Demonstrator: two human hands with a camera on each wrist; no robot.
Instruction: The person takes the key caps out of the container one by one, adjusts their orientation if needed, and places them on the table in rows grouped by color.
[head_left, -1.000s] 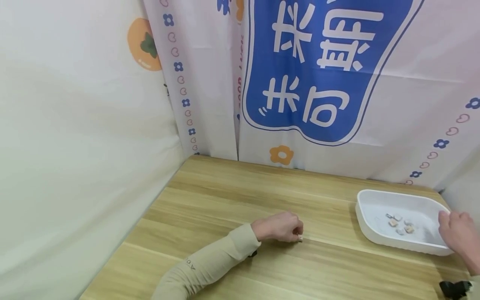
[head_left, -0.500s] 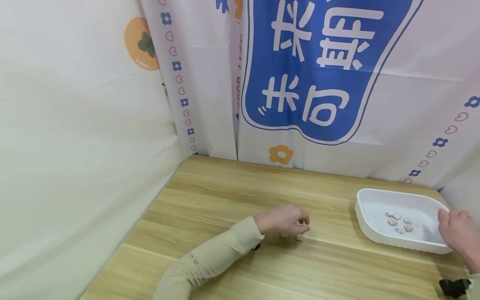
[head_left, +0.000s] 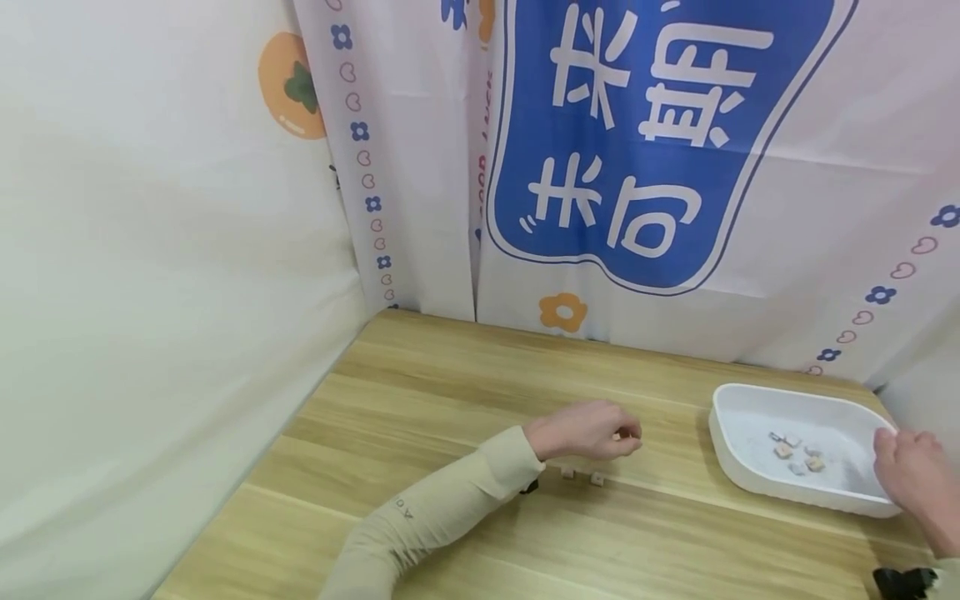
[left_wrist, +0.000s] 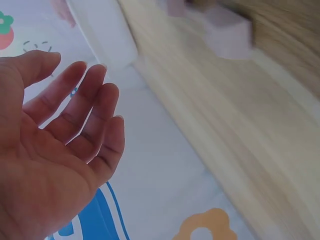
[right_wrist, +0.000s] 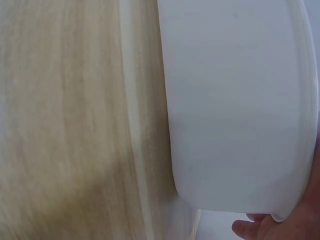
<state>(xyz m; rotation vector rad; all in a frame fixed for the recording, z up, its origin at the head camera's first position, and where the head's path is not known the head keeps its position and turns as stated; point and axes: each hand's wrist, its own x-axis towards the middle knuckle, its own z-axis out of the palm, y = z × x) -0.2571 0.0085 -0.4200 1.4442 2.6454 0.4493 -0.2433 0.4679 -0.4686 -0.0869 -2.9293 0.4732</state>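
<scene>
My left hand (head_left: 588, 429) hovers over the table to the right of two small pale pinkish blocks (head_left: 597, 479), which sit side by side with a gap between them. In the left wrist view its fingers (left_wrist: 92, 100) are loosely bent, with nothing in the palm; a blurred block (left_wrist: 227, 32) shows at the top. At the far right, my right hand (head_left: 915, 475) grips the right end of a white tray (head_left: 810, 498). The right wrist view shows the tray's outer wall (right_wrist: 235, 110) with fingertips (right_wrist: 245, 228) curled at its rim. Several small beige and silvery pieces (head_left: 783, 451) lie inside the tray.
The wood-grain table (head_left: 450, 375) ends at a printed curtain (head_left: 420, 167) behind it and a plain off-white cloth (head_left: 172, 250) on the left. A black strap device (head_left: 903, 582) sits on my right wrist.
My left hand has let go of a small block, lifted and moved right and slightly back, uncovering both blocks. My right hand stays at the tray.
</scene>
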